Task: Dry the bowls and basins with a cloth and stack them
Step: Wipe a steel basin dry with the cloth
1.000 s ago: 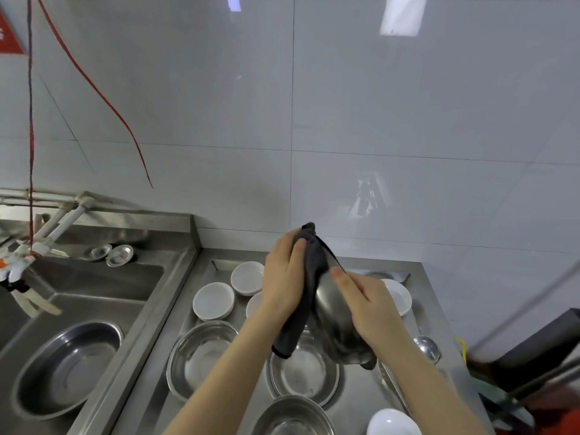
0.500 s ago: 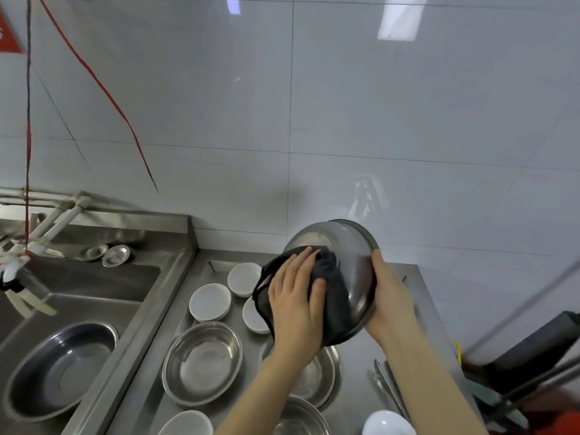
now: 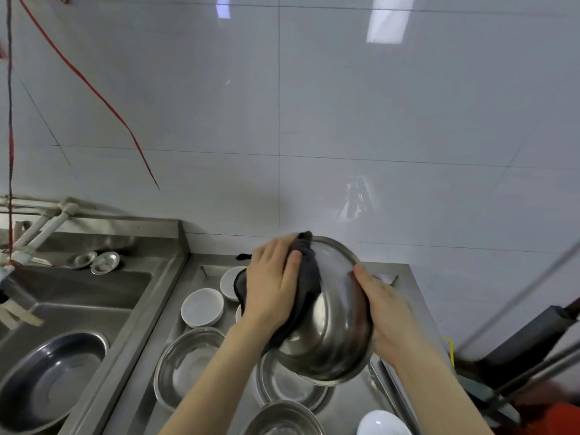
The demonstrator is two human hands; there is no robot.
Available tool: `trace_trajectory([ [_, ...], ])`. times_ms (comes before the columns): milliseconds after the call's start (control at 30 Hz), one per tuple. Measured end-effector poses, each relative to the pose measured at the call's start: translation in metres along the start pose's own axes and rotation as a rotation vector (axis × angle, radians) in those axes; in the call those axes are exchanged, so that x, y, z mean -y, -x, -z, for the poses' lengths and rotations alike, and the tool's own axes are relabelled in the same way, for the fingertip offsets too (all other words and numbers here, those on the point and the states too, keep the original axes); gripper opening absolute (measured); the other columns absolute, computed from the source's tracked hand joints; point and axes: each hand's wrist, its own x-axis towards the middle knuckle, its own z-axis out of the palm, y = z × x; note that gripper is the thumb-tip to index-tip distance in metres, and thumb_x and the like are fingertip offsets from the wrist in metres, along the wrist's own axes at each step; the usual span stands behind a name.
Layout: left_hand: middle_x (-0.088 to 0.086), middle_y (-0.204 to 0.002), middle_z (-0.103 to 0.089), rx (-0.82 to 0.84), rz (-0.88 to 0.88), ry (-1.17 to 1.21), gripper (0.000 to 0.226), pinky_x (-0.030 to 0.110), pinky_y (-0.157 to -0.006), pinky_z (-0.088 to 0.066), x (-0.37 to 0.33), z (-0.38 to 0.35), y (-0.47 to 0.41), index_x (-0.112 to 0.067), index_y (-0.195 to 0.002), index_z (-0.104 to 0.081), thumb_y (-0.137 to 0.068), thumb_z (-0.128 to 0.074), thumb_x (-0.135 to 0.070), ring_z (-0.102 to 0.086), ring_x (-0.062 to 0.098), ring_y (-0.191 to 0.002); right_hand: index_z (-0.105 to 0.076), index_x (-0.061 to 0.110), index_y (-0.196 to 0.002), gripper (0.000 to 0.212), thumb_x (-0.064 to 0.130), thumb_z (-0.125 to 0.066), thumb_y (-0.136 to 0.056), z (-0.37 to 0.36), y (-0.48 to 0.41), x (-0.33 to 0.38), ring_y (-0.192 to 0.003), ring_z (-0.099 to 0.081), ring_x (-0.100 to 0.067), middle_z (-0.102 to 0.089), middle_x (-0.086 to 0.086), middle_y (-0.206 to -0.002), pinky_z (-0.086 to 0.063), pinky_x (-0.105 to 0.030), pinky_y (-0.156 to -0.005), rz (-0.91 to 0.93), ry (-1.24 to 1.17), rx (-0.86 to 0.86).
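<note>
Steel basin (image 3: 329, 337) is held in the air on edge, rim running roughly from far to near. It hangs over another steel bowl (image 3: 292, 390) on the surface (image 3: 205, 279). The rounded outer wall appears to face left and towards the camera.

Dark cloth (image 3: 309, 277) lies on the basin's left flank, pinned under the left hand (image 3: 273, 293). Its fingers (image 3: 282, 246) point away and grip the bunched cloth; blur hides the finer detail.

The right hand (image 3: 387, 312) sits opposite at the right rim, thumb on the wall and the other fingers hidden behind, gripping the basin.

Judgement: the wiping hand is nearer the wet wall, and the right hand does the turning.
</note>
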Motion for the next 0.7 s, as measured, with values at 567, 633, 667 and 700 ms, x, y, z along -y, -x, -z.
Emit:
trace_trajectory([
  [567, -0.017, -0.147, -0.042, -0.048, -0.182, -0.097, 0.04, 0.036, -0.114, -0.025, 0.003, -0.022, 0.043, -0.036, -0.135, -0.047, -0.099, -0.03, -0.035, -0.034, 0.008, -0.139, -0.062, 0.007, -0.129, 0.062, 0.053, -0.059, -0.087, 0.012, -0.007, -0.003, -0.109, -0.069, -0.03, -0.069, -0.016, -0.121, -0.05, -0.043, -0.097, -0.09, -0.431, -0.029],
  [633, -0.016, -0.142, -0.047, -0.046, -0.02, 0.095, 0.041, 0.028, -0.113, -0.025, 0.016, -0.015, 0.03, -0.037, -0.134, -0.046, -0.098, -0.028, -0.035, -0.04, 0.008, -0.134, -0.067, 0.012, -0.122, 0.051, 0.049, -0.061, -0.087, 0.018, -0.004, -0.003, -0.098, -0.073, -0.025, -0.073, -0.011, -0.114, -0.053, -0.04, -0.085, -0.062, -0.395, -0.063],
  [667, -0.011, -0.138, -0.051, -0.035, 0.056, 0.214, 0.042, 0.024, -0.11, -0.029, 0.021, -0.012, 0.022, -0.031, -0.134, -0.048, -0.097, -0.029, -0.036, -0.045, 0.009, -0.13, -0.069, 0.012, -0.119, 0.05, 0.048, -0.063, -0.084, 0.02, -0.002, -0.004, -0.096, -0.073, -0.025, -0.074, -0.01, -0.111, -0.053, -0.039, -0.083, -0.058, -0.392, -0.062],
  [700, -0.006, -0.135, -0.056, -0.018, 0.113, 0.323, 0.043, 0.019, -0.106, -0.031, 0.025, -0.007, 0.015, -0.024, -0.133, -0.052, -0.097, -0.031, -0.036, -0.049, 0.006, -0.126, -0.069, 0.012, -0.118, 0.052, 0.048, -0.065, -0.08, 0.022, 0.0, -0.006, -0.097, -0.073, -0.026, -0.074, -0.011, -0.111, -0.053, -0.04, -0.085, -0.064, -0.394, -0.06],
])
